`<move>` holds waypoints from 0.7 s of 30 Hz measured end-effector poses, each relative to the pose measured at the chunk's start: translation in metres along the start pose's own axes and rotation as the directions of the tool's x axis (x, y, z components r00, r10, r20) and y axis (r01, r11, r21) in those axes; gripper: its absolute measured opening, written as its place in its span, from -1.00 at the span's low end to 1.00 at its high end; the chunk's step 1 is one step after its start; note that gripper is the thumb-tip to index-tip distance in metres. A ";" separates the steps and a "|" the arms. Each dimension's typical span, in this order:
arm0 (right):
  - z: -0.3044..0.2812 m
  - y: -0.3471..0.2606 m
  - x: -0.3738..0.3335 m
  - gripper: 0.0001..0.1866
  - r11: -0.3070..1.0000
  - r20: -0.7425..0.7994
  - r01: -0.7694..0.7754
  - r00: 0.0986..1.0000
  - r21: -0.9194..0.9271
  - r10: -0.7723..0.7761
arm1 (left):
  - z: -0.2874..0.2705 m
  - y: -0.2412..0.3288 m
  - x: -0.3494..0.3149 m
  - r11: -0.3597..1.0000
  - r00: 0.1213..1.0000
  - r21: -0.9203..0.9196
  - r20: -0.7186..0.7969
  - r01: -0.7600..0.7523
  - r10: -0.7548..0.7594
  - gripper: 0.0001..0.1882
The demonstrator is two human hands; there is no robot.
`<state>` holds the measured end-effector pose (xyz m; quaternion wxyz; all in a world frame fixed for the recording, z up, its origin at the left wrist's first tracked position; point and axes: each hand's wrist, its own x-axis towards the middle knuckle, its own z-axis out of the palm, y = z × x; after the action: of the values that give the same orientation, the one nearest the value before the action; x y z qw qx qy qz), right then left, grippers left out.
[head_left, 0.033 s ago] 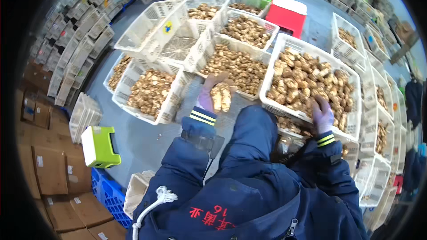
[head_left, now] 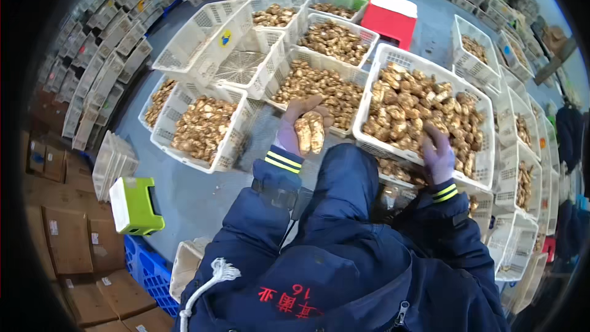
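My left hand (head_left: pixel 298 122), in a pale purple glove, is closed around a couple of thick mushrooms (head_left: pixel 310 133) with white stems and brown patches, held in front of a crate of smaller mushrooms (head_left: pixel 319 89). Over the near rim of a white crate (head_left: pixel 393 149) is my right hand (head_left: pixel 439 154), gloved the same way. Its fingers are apart and reach in beside the heaped mushrooms (head_left: pixel 402 104). No mushroom shows in its grasp, though the fingertips lie close to the heap.
Another mushroom-filled crate (head_left: pixel 161 141) sits to the left, near an empty-bottomed one (head_left: pixel 238 72). A red stool with a white top (head_left: pixel 390 19) stands beyond, a green stool (head_left: pixel 136 206) at left. Stacked crates (head_left: pixel 517 175) line the right; cardboard boxes (head_left: pixel 69 241) fill the lower left.
My right hand has drawn slightly left and its fingers show more spread. My left hand still holds the mushrooms, turned a little. The whole view has shifted slightly.
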<state>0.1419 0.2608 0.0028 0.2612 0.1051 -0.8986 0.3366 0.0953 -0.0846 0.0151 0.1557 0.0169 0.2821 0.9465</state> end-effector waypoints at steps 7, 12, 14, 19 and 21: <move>0.015 -0.124 0.012 -0.48 0.568 0.598 -0.641 0.744 0.516 0.298 | 0.080 -0.067 0.028 0.980 0.999 0.195 -0.034 -0.026 0.033 -0.38; -0.001 -0.095 0.000 -0.63 0.270 0.511 -0.683 0.703 0.678 0.494 | 0.128 -0.116 0.023 0.946 0.992 0.321 -0.106 -0.036 0.074 -0.65; -0.007 -0.084 -0.003 -0.62 0.204 0.498 -0.666 0.695 0.717 0.518 | 0.124 -0.127 0.013 0.922 0.991 0.368 0.105 -0.119 0.087 -0.71; -0.008 -0.074 -0.005 -0.58 0.301 0.332 -0.588 0.730 0.751 0.598 | 0.091 -0.154 0.000 -0.026 0.779 0.797 0.596 -0.603 0.194 -0.67; -0.012 -0.068 -0.001 -0.59 0.313 0.333 -0.567 0.757 0.762 0.562 | 0.094 -0.133 0.004 0.055 0.909 0.912 0.398 -0.407 0.126 -0.70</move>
<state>0.1722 0.2180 0.0470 0.0423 -0.1038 -0.6069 0.7868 0.1402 0.0718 0.0216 -0.0448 0.2678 0.8096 0.5205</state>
